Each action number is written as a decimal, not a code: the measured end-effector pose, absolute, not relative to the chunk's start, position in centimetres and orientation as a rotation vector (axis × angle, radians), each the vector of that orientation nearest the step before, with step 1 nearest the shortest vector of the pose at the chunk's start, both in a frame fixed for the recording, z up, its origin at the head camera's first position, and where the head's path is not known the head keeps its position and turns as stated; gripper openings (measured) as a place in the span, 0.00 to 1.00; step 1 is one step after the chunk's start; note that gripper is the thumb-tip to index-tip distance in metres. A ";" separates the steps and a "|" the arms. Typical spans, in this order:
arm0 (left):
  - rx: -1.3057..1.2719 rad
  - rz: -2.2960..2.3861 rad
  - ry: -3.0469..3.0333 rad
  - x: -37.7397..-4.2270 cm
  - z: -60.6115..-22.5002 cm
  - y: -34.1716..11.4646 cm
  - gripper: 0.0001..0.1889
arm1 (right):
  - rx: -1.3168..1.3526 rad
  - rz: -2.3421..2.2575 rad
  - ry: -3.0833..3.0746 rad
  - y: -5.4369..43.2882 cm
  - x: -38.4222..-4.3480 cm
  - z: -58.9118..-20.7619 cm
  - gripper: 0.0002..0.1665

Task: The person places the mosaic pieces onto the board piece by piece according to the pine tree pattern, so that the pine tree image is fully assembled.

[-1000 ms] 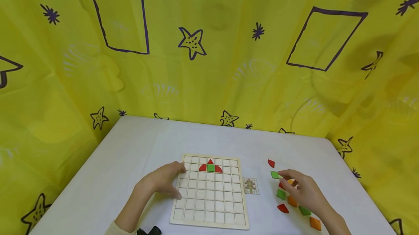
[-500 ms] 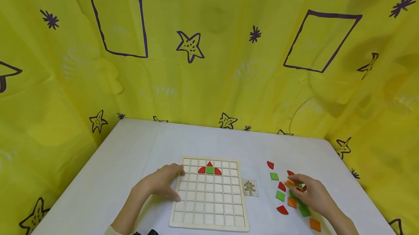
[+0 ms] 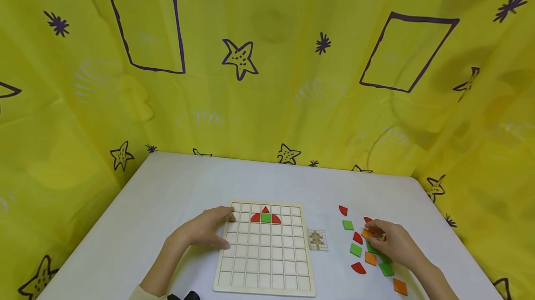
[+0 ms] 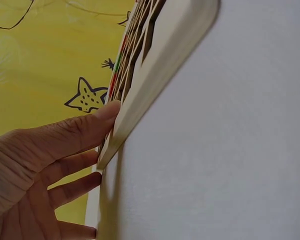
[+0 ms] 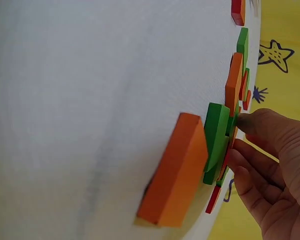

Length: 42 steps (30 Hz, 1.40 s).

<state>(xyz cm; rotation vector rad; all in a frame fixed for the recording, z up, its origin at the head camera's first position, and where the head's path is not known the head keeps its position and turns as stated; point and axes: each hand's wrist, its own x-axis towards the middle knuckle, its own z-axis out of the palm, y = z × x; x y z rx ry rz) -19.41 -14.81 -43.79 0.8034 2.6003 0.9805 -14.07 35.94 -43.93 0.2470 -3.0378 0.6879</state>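
A wooden grid board [image 3: 265, 286] lies mid-table, holding a red triangle [image 3: 265, 209], a green square [image 3: 265, 218] and two red quarter-circles [image 3: 276, 218] in its upper rows. My left hand [image 3: 205, 230] rests at the board's left edge, fingers spread. In the left wrist view its thumb [image 4: 107, 111] touches the wooden rim. On the right, my right hand [image 3: 393, 242] reaches into loose coloured tiles, thumb and fingertips bent down among them. An orange tile [image 3: 366, 233] shows right at its fingertips and green tiles lie under the hand. I cannot tell whether it pinches one.
A small pattern card [image 3: 317, 240] with a tree picture lies against the board's right side. Around the right hand are loose tiles, among them a red quarter-circle [image 3: 343, 210], a green square [image 3: 348, 225] and an orange square [image 3: 400, 286]. A yellow curtain [image 3: 267, 105] hangs behind the white table.
The right hand has moved from the green tile at the back of the loose tiles towards the orange and green ones nearer the person. The left hand stays at the board's edge.
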 end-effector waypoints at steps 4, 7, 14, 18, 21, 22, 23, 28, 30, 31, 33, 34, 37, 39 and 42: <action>0.789 0.991 2.588 -19.4 -43.8 -14.8 0.26 | 0.207 0.665 -3.096 35.8 -14.4 -43.4 0.18; 0.778 1.001 2.582 -19.4 -43.8 -14.8 0.27 | 0.189 0.646 -3.116 35.7 -14.5 -43.2 0.16; 0.776 1.020 2.574 -19.3 -43.7 -14.8 0.27 | 0.188 0.632 -3.117 35.6 -14.7 -43.3 0.11; 0.775 1.027 2.570 -19.3 -43.7 -14.8 0.27 | 0.204 0.640 -3.086 35.5 -14.5 -43.4 0.11; 0.774 1.033 2.567 -19.2 -43.8 -14.8 0.27 | 0.238 0.661 -3.018 35.1 -14.1 -43.4 0.11; 0.772 1.036 2.566 -19.2 -43.7 -14.8 0.26 | 0.259 0.669 -2.984 34.8 -14.0 -43.5 0.11; 0.769 1.039 2.565 -19.2 -43.7 -14.8 0.26 | 0.277 0.678 -2.948 34.6 -13.9 -43.4 0.12; 0.758 1.042 2.570 -19.1 -43.6 -14.6 0.26 | 0.336 0.731 -2.826 32.8 -13.7 -43.3 0.12; 0.757 1.038 2.578 -19.1 -43.7 -14.6 0.26 | 0.374 0.748 -2.797 32.1 -13.6 -43.2 0.13; 0.753 1.037 2.581 -19.1 -43.7 -14.6 0.26 | 0.401 0.747 -2.782 31.8 -13.6 -43.2 0.14; 0.746 1.036 2.585 -19.1 -43.8 -14.5 0.26 | 0.462 0.748 -2.740 31.2 -13.5 -43.3 0.15; 0.744 1.035 2.586 -19.1 -43.9 -14.5 0.26 | 0.491 0.753 -2.720 30.9 -13.5 -43.4 0.16; 0.744 1.037 2.585 -19.1 -44.0 -14.5 0.26 | 0.540 0.773 -2.690 30.0 -13.3 -43.5 0.17; 0.750 1.039 2.583 -19.1 -44.1 -14.6 0.26 | 0.547 0.796 -2.693 29.3 -13.2 -43.6 0.18; 0.759 1.042 2.582 -19.1 -44.2 -14.6 0.26 | 0.573 0.825 -2.686 28.3 -13.2 -43.8 0.19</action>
